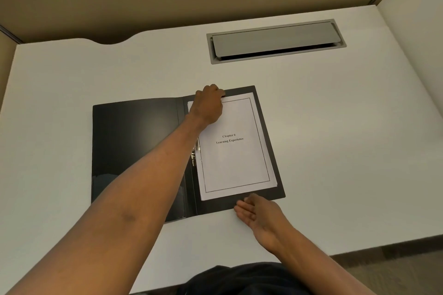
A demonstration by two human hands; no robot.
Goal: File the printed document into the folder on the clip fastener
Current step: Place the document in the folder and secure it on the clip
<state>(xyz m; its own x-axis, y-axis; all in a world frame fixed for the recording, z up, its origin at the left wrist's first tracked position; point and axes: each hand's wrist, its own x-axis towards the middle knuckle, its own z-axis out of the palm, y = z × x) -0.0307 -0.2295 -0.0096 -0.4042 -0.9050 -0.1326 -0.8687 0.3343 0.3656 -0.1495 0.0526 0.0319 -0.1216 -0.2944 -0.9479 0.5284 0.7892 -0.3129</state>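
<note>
A black folder [134, 141] lies open on the white desk. The printed document [235, 158], a white stack titled "Chapter 6 Learning Experience", rests on the folder's right half. A metal clip fastener [193, 154] shows by the spine at the paper's left edge, partly hidden by my forearm. My left hand [208, 105] reaches across to the document's top left corner, fingers curled over the paper's top edge. My right hand [259, 211] lies at the folder's near edge just below the paper, fingers together and extended, touching the folder's cover.
A grey cable-port flap [275, 40] is set into the desk [347, 151] behind the folder. Tan partition walls enclose the desk at the back and sides. The desk's near edge runs close to my dark-clothed body at the bottom.
</note>
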